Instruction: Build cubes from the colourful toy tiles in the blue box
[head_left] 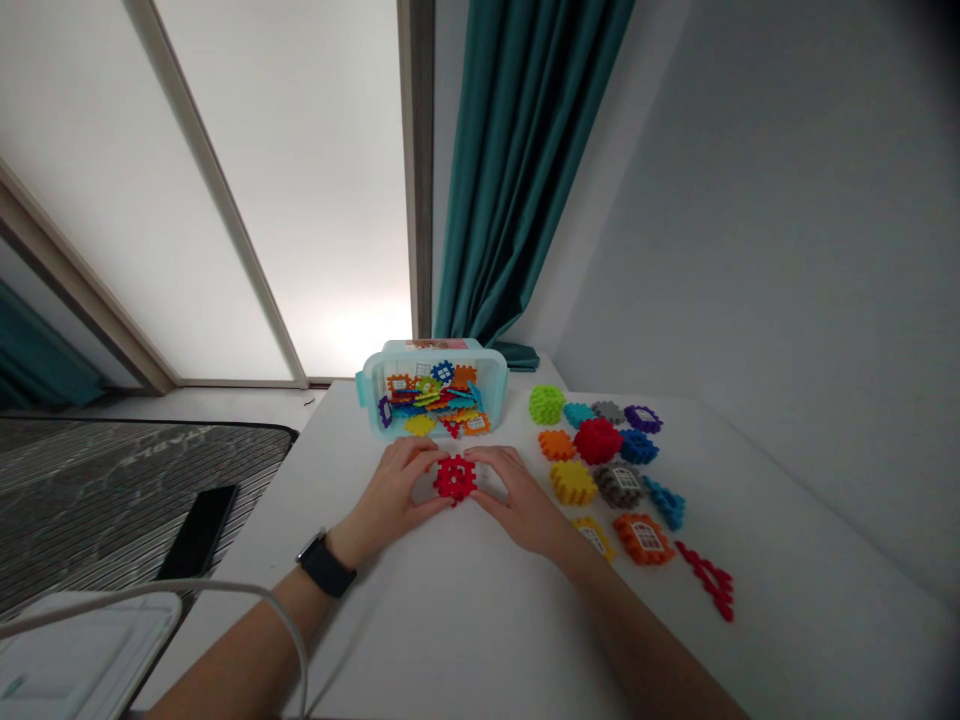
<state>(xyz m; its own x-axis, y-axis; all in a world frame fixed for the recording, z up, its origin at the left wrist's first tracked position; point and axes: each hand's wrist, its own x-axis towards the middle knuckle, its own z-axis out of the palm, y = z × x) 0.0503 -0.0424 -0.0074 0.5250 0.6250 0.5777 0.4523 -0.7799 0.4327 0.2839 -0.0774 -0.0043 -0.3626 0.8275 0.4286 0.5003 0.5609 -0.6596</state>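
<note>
Between my two hands is a red interlocking building tile with notched edges and small holes. My left hand, with a dark watch on its wrist, grips the tile's left side between thumb and fingers. On the opposite side, my right hand pinches the right edge the same way. Just beyond the fingers, a light-blue plastic bin lies with its opening towards me, full of mixed coloured tiles. To the right are grouped tiles sorted by colour, among them a red stack and a yellow stack.
Further right lie an orange window tile stack, a grey stack, a green stack and red triangular pieces. A white cable crosses the lower left. A black phone lies beside the white table.
</note>
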